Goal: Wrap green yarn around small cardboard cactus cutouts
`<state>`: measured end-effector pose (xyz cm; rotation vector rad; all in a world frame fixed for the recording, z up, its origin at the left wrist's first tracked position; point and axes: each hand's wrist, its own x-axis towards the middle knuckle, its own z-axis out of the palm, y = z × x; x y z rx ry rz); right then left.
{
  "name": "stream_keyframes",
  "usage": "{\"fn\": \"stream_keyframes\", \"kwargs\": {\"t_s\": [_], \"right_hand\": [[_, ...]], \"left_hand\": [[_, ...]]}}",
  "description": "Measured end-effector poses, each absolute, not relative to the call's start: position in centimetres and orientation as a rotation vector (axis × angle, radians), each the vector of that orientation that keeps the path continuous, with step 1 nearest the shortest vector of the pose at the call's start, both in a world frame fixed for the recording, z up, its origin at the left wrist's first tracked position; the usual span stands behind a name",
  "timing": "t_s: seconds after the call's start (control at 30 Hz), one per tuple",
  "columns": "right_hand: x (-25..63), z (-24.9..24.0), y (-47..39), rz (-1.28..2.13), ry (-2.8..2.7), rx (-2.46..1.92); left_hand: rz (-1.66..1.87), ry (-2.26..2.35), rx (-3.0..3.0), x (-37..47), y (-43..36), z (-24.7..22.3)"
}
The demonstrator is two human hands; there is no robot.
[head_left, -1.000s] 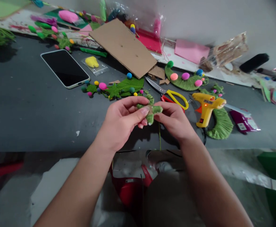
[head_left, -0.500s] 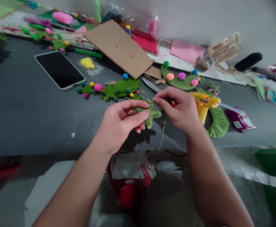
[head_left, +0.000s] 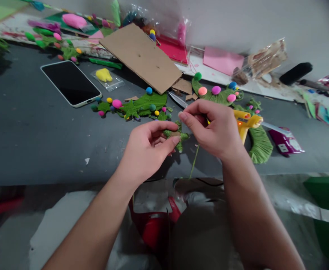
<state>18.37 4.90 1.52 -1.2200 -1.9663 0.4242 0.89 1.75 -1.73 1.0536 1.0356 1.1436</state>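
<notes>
My left hand (head_left: 150, 144) pinches a small star (head_left: 182, 137) wrapped in green yarn, a bit of bare brown showing at its middle. Just to the right and slightly above the star, my right hand (head_left: 209, 125) is closed, thumb against forefinger. A strand of green yarn (head_left: 194, 161) hangs from below this hand to the table's front edge; the part inside the fingers is hidden. Behind my right hand lies a yellow glue gun (head_left: 244, 122) with a small orange light on. Scissors (head_left: 178, 99) lie beyond the hands, partly covered.
A phone (head_left: 71, 82), a cardboard sheet (head_left: 141, 56) and green felt pieces with pompoms (head_left: 147, 104) lie on the grey table (head_left: 54, 150). Right of the glue gun are a yarn-wrapped ring (head_left: 261, 146) and a purple packet (head_left: 286, 141). Yellow clay (head_left: 104, 75) sits in a bag.
The star has turned and tilted a little in my left hand. My right hand has shifted slightly left and up, still pinched.
</notes>
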Motion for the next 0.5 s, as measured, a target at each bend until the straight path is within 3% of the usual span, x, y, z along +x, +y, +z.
{"fn": "stream_keyframes", "kwargs": {"t_s": [0.27, 0.5], "right_hand": [[16.9, 2.3, 4.0, 0.433, -2.078, -1.191], [16.4, 2.0, 2.2, 0.353, -2.111, -1.145]], "left_hand": [[1.141, 1.067, 1.023, 1.1, 2.1, -1.4], [1.356, 1.013, 0.847, 0.6, 2.4, -2.1]]}}
